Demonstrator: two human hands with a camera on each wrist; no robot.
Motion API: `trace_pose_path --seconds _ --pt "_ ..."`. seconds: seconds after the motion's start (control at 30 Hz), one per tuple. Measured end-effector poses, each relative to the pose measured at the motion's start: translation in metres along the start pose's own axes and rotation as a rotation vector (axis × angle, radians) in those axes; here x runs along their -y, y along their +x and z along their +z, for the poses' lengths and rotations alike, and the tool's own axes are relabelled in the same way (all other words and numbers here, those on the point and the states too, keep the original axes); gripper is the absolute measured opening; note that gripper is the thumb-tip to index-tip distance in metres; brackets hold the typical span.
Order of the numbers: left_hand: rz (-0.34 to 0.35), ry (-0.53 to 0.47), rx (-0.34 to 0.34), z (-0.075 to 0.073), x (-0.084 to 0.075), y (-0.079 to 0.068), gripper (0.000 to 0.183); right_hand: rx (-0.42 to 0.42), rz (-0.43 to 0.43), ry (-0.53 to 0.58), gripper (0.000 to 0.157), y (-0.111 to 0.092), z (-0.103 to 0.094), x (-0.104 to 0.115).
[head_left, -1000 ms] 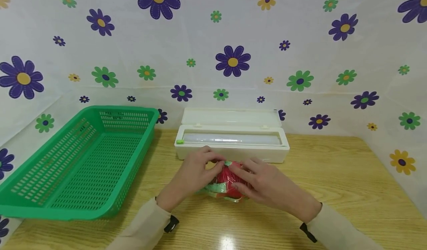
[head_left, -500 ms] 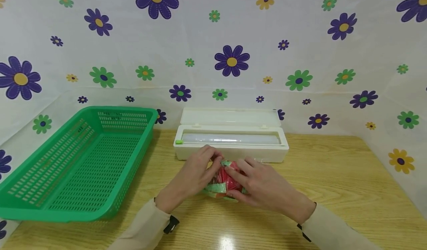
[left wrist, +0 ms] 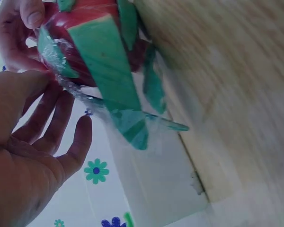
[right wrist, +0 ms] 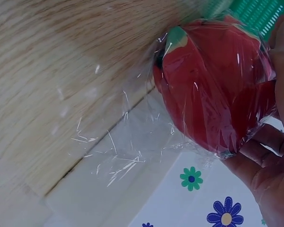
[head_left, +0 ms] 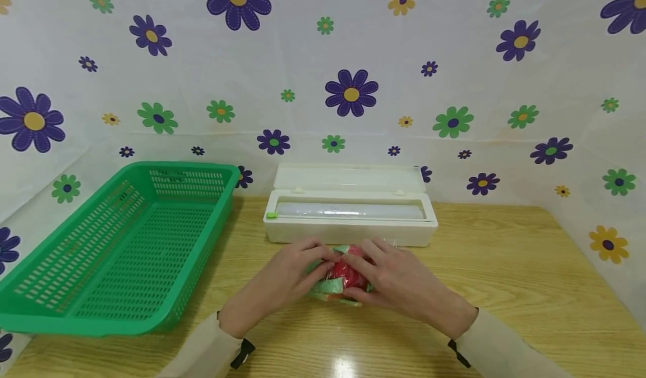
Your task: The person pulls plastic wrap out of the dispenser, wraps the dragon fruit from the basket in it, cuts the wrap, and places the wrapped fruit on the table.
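Note:
A red dragon fruit (head_left: 352,277) with green scales (left wrist: 109,71) lies on the table between both hands, with clear cling film (right wrist: 128,142) around it. Loose film spreads out past one end of the fruit in the right wrist view. My left hand (head_left: 282,277) pinches the film at the fruit's left side with thumb and index finger, while its other fingers stay loosely bent. From the right, my right hand (head_left: 404,282) holds the fruit, fingers on top and thumb at the near side. Its palm side is hidden in the head view.
Behind the hands stands a white cling film dispenser (head_left: 348,233), lid raised, with a film roll (head_left: 348,210) inside and a green slider (head_left: 272,215) at its left. A green basket (head_left: 227,198) stands on the left. The wooden table (head_left: 504,266) reaches a flower-printed cloth (head_left: 404,86).
My left hand has come down from the fruit's top to its left side. The right hand has shifted slightly left and keeps its hold on the fruit.

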State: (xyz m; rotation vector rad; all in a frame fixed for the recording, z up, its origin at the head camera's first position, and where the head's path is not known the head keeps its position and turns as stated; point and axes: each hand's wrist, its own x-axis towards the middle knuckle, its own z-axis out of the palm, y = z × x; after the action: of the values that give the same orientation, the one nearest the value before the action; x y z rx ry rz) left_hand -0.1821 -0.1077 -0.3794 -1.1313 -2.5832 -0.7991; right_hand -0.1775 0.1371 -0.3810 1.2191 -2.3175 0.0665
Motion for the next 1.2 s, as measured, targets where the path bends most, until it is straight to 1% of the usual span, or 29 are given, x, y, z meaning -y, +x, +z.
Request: trace_pose_path --seconds 0.13,0.2,0.3,0.37,0.47,0.53,0.57,0.6,0.67,0.7,0.77,0.8,0.87,0.93,1.0,1.07,1.13,1.2 --pt "0.001 -0.044 0.019 0.001 0.003 -0.002 0.016 -0.027 0.035 0.057 0.061 -0.001 0.000 0.000" --pt "0.010 -0.027 0.028 0.001 0.005 -0.004 0.021 -0.029 0.053 0.085 0.065 0.000 0.000 -0.001" --pt "0.046 0.023 0.042 0.001 0.005 -0.005 0.026 -0.036 0.064 0.117 0.067 -0.001 -0.001 -0.002" --pt "0.070 0.064 0.026 0.000 0.005 -0.006 0.024 -0.045 0.063 0.135 0.066 -0.002 -0.001 -0.003" --pt "0.105 0.083 -0.041 -0.002 0.005 -0.003 0.017 -0.045 0.078 0.169 0.067 -0.004 -0.001 -0.003" --pt "0.104 0.070 -0.089 -0.002 0.005 -0.001 0.013 -0.031 0.097 0.207 0.068 -0.005 -0.002 -0.002" --pt "0.096 0.051 -0.100 -0.002 0.004 0.001 0.015 -0.019 0.111 0.231 0.069 -0.006 -0.003 -0.002" --pt "0.086 0.034 -0.101 -0.002 0.003 0.002 0.022 -0.007 0.128 0.256 0.070 -0.007 -0.004 -0.002" --pt "0.065 0.002 -0.062 -0.001 -0.001 0.005 0.040 0.017 0.169 0.319 0.072 -0.009 -0.008 -0.002" --pt "0.052 -0.007 -0.027 0.000 -0.003 0.007 0.052 0.025 0.189 0.346 0.073 -0.010 -0.010 -0.003" --pt "0.019 -0.040 0.072 0.002 -0.007 0.008 0.071 0.034 0.220 0.415 0.076 -0.013 -0.013 -0.005" --pt "0.006 -0.045 0.125 0.004 -0.009 0.008 0.077 0.031 0.231 0.445 0.077 -0.016 -0.015 -0.007" --pt "-0.026 -0.046 0.221 0.005 -0.013 0.008 0.083 0.012 0.251 0.484 0.076 -0.021 -0.018 -0.013" --pt "-0.067 -0.057 0.288 0.006 -0.017 0.008 0.085 -0.030 0.271 0.503 0.067 -0.026 -0.021 -0.022" --pt "-0.082 -0.044 0.315 0.007 -0.019 0.007 0.088 -0.084 0.309 0.498 0.051 -0.032 -0.022 -0.034" --pt "-0.074 -0.030 0.308 0.008 -0.019 0.006 0.090 -0.123 0.349 0.495 0.035 -0.037 -0.020 -0.047" --pt "-0.045 -0.014 0.278 0.010 -0.019 0.007 0.091 -0.121 0.392 0.505 0.023 -0.042 -0.017 -0.059" --pt "-0.013 0.004 0.242 0.013 -0.018 0.007 0.090 -0.084 0.429 0.523 0.018 -0.047 -0.013 -0.067"
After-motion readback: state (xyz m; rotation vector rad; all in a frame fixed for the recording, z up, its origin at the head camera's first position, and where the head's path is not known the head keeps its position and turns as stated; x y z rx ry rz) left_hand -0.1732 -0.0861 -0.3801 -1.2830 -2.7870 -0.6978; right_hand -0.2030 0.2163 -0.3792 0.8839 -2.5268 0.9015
